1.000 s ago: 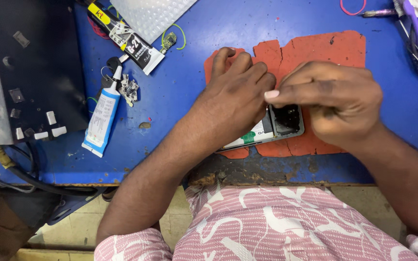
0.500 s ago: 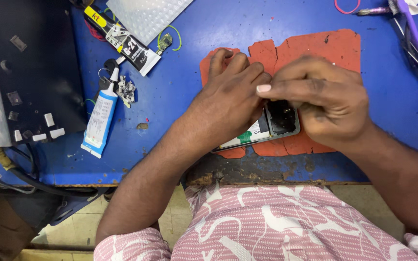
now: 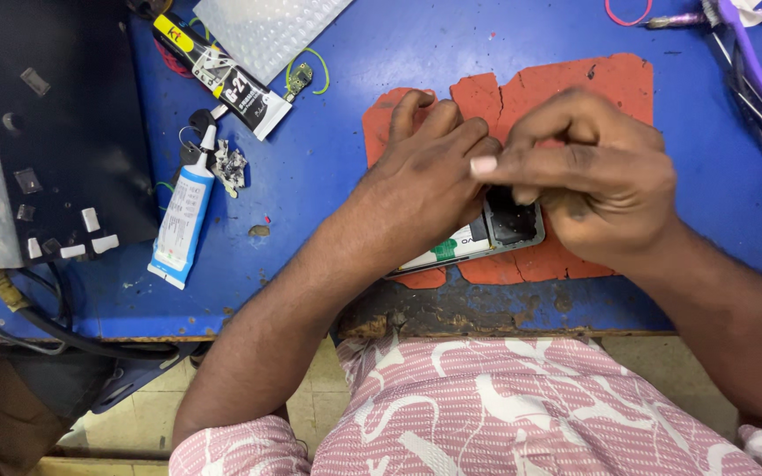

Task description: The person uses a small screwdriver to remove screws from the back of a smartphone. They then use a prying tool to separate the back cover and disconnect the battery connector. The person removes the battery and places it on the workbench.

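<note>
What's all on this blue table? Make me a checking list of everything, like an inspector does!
Surface: blue table, front edge worn; torn red mat on it.
Job's things: opened phone on the mat.
Clutter: white glue tube, black glue tube, bubble wrap, tweezers.
Grippers: left hand presses the phone; right hand pinches over it.
Cables: black cables at left edge.
Surroundings: black box, floor below.

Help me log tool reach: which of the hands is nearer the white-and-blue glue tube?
Left. The left hand rests on the opened phone, closer to the glue tube; the right hand is farther right.
</note>
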